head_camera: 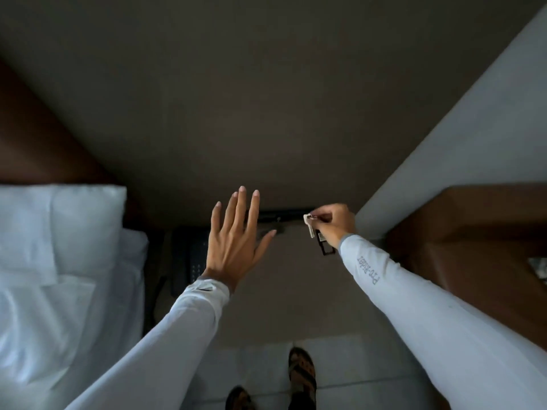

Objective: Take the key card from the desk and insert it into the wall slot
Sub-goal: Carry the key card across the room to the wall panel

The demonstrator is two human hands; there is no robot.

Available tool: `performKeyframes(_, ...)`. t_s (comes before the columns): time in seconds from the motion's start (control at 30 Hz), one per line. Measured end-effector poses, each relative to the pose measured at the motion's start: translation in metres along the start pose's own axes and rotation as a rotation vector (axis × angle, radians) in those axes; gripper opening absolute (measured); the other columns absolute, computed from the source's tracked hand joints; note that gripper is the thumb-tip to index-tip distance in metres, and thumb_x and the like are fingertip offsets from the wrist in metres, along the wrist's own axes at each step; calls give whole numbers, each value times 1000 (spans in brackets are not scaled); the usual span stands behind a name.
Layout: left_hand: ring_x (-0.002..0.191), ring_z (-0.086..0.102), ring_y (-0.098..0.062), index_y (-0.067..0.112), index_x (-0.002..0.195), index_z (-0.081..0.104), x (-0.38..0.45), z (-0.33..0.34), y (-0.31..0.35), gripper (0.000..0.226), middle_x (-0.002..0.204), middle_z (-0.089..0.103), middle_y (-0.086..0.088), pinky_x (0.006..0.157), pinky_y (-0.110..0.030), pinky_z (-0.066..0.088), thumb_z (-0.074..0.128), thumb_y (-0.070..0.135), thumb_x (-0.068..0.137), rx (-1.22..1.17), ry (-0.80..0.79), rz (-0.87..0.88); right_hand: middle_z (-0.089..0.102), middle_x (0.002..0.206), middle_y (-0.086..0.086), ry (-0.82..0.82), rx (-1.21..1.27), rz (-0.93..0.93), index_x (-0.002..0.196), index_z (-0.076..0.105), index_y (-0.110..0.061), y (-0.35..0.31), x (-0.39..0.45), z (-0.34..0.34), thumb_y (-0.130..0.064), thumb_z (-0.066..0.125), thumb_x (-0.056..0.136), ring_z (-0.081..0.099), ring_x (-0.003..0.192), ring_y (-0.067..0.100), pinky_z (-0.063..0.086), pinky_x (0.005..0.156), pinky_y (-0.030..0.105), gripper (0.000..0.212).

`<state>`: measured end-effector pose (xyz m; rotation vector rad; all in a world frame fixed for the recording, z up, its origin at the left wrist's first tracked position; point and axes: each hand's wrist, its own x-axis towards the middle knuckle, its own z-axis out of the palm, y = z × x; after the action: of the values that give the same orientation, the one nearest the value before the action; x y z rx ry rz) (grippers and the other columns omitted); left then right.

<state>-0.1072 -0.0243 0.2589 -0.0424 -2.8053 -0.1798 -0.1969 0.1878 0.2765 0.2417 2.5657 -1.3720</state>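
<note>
Right hand (336, 224) pinched shut on a key ring, raised against the dim wall (266, 113) near its corner with the pale side wall (458, 128); a metal key (310, 227) and the dark key card (325, 247) dangle beneath the fingers. Left hand (236, 241) empty, fingers spread wide, held flat toward the wall just left of a dark fixture (284, 215), possibly the slot, too dim to tell.

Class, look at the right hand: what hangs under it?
Under the right hand hang a silver key and a dark key card. The sleeve covers part of the card.
</note>
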Motion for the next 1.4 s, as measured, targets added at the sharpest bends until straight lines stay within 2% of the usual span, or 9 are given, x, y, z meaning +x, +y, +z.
performKeyframes(0.07, 150, 46, -39, 6, 162, 34, 32, -48, 15, 80, 166, 42, -26, 120, -63, 40, 42, 61, 105, -13, 62, 63, 76, 92, 9, 71, -3, -47, 86, 77, -14, -39, -12, -44, -17, 83, 75, 71, 88, 18, 59, 80, 26, 13)
performKeyframes(0.17, 152, 43, -38, 8, 164, 29, 78, -113, 46, 81, 168, 38, -24, 122, -63, 38, 36, 63, 105, -31, 131, 154, 75, 87, 6, 175, -11, -119, 78, 74, -20, -90, -35, -114, -17, 86, 72, 68, 71, 9, 52, 55, 11, 13)
performKeyframes(0.3, 151, 44, -39, 8, 164, 30, 123, -191, 110, 80, 167, 40, -25, 121, -64, 38, 34, 62, 105, -81, 239, 291, 75, 80, 6, 337, -53, -163, 82, 77, -13, -133, -79, -220, -22, 90, 66, 72, 79, 20, 59, 80, 32, 23)
performKeyframes(0.53, 145, 51, -41, 7, 160, 40, 152, -297, 253, 77, 161, 47, -27, 115, -63, 46, 40, 60, 104, -144, 428, 536, 76, 72, 8, 538, -74, -279, 77, 79, -8, -150, -190, -388, -19, 94, 59, 67, 60, 6, 54, 64, 14, 26)
performKeyframes(0.67, 151, 44, -40, 12, 164, 31, 141, -343, 344, 79, 167, 40, -25, 120, -63, 41, 32, 63, 104, -194, 482, 649, 77, 73, 7, 674, -29, -298, 75, 78, -9, -133, -260, -471, -22, 95, 58, 72, 67, 10, 56, 67, 19, 28)
performKeyframes(0.8, 152, 43, -38, 14, 165, 30, 115, -380, 443, 78, 169, 37, -23, 122, -62, 38, 31, 63, 105, -261, 540, 751, 75, 68, 11, 804, 36, -339, 75, 73, 1, -108, -340, -556, -14, 94, 59, 68, 52, 6, 52, 45, 17, 30)
performKeyframes(0.93, 150, 45, -38, 13, 165, 31, 69, -416, 557, 77, 168, 40, -22, 121, -62, 40, 33, 63, 105, -339, 586, 832, 75, 68, 14, 881, -11, -343, 73, 71, 6, -68, -439, -645, -1, 90, 62, 73, 57, 14, 60, 54, 22, 23)
performKeyframes(1.13, 151, 44, -37, 13, 166, 28, -19, -455, 717, 77, 169, 38, -21, 120, -62, 40, 31, 63, 106, -449, 619, 979, 74, 75, 15, 983, -119, -205, 89, 75, 6, 16, -588, -753, 9, 79, 72, 72, 58, 11, 55, 56, 13, 17)
performKeyframes(1.4, 154, 39, -38, 14, 167, 23, -115, -489, 906, 80, 171, 33, -21, 123, -63, 36, 25, 65, 105, -587, 593, 1167, 74, 108, 15, 1215, -182, -27, 103, 76, -4, 119, -735, -861, 7, 63, 86, 69, 105, 23, 57, 87, 26, 24)
